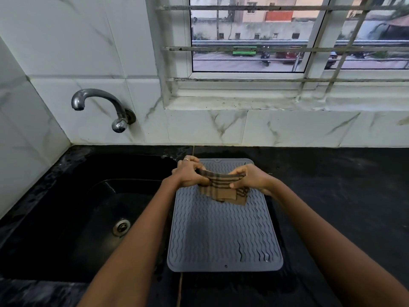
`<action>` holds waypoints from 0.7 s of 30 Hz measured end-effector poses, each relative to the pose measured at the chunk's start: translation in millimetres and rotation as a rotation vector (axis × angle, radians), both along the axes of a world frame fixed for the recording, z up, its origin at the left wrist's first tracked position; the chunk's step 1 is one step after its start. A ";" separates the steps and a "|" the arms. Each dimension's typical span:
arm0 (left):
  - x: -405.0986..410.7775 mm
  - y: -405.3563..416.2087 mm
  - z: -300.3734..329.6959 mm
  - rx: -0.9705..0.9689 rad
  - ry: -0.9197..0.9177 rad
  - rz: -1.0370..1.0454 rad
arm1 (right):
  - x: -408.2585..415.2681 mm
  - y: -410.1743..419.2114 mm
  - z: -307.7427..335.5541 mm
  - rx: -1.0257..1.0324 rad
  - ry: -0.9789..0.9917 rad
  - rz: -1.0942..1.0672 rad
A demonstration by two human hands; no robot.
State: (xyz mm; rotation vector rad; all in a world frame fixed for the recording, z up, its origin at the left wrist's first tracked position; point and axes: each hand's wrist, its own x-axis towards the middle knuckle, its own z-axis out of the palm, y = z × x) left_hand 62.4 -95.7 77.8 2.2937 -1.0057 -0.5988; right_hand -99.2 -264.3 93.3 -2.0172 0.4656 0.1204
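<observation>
Head camera looked down on both hands, left hand [190, 173] and right hand [250, 179], pinching a striped brown cloth [223, 189] taut between them above the far end of the grey ridged mat [221, 235], seemingly to fold it.

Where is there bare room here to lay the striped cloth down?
The grey mat is bare from the cloth to its front edge. The black counter right of the mat is bare up to the tiled wall. The sink, left, shows only its drain. Crowded at the mat's far end, where the left hand and right hand grip the cloth.
</observation>
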 end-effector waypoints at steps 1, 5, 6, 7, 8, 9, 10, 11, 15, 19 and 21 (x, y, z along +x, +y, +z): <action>3.0 1.9 -0.8 -0.082 0.180 -0.007 | -1.6 -2.7 -1.0 0.103 -0.008 -0.049; 0.7 -0.9 -6.2 -0.248 0.617 0.047 | 0.3 -0.9 -11.5 0.223 -0.013 -0.236; -0.5 -3.4 -9.6 -0.251 0.656 0.059 | 2.8 3.3 -14.7 0.054 -0.031 -0.263; -1.4 -6.7 -13.0 -0.242 0.681 0.061 | 5.8 8.8 -15.7 -0.137 -0.069 -0.285; -0.6 -9.9 -15.9 -0.227 0.697 0.057 | 11.4 15.0 -15.9 -0.264 -0.142 -0.287; -0.3 -12.5 -17.4 -0.217 0.704 0.050 | 17.0 23.1 -14.5 -0.297 -0.226 -0.254; 1.1 -14.8 -18.2 -0.216 0.719 0.051 | 24.0 33.4 -14.9 -0.285 -0.286 -0.191; 3.7 -16.9 -18.8 -0.230 0.761 0.060 | 32.1 43.7 -18.5 -0.286 -0.309 -0.121; 29.3 -17.4 -22.9 -0.298 1.072 0.145 | 59.9 66.2 -56.8 -0.359 -0.340 -0.118; 52.1 -23.7 -28.4 -0.200 0.882 0.328 | 85.4 58.5 -74.3 -0.331 -0.415 -0.355; 63.7 -33.0 -34.4 -0.300 0.727 0.492 | 111.6 55.3 -77.7 -0.483 -0.410 -0.393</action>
